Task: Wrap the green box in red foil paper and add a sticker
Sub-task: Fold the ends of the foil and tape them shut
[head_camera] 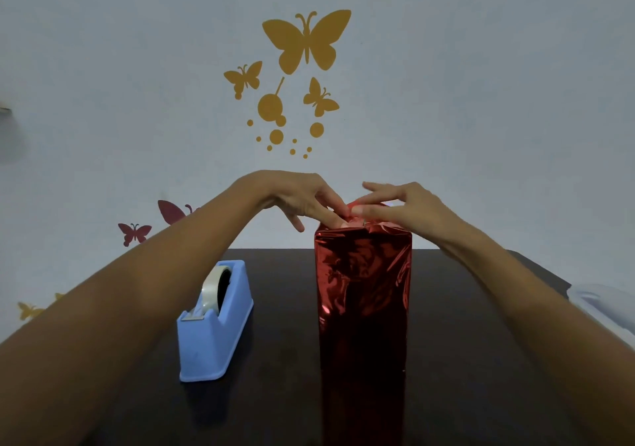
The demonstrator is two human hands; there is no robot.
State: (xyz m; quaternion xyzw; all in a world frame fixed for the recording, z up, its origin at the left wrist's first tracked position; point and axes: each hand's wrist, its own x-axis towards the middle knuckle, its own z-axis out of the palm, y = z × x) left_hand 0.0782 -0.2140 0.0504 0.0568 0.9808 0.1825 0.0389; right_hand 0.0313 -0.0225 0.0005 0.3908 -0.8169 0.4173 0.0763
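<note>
- The box point(363, 325) stands upright on the dark bench point(470, 349), about in the middle, and it's covered in the red foil paper point(364, 263) all the way down the sides I can see. Pretty crinkly and shiny.
- Both hands are up at the top end of the box, nearly touching each other.
- Left hand point(298, 195): fingers point down and are mostly straight, with one fingertip pressing into the foil on top. It isn't gripping anything.
- Right hand point(410, 209): fingers stretched out toward the left hand, and it looks like the thumb and fingers pinch a small raised flap of foil.
- A blue tape dispenser point(217, 329) sits on the bench just left of the box, not touching it, with a roll of clear tape point(213, 291) in it.
- There's something white point(606, 308) at the right edge, too cut off to tell what.
- The wall behind has yellow butterfly decals point(307, 41).
</note>
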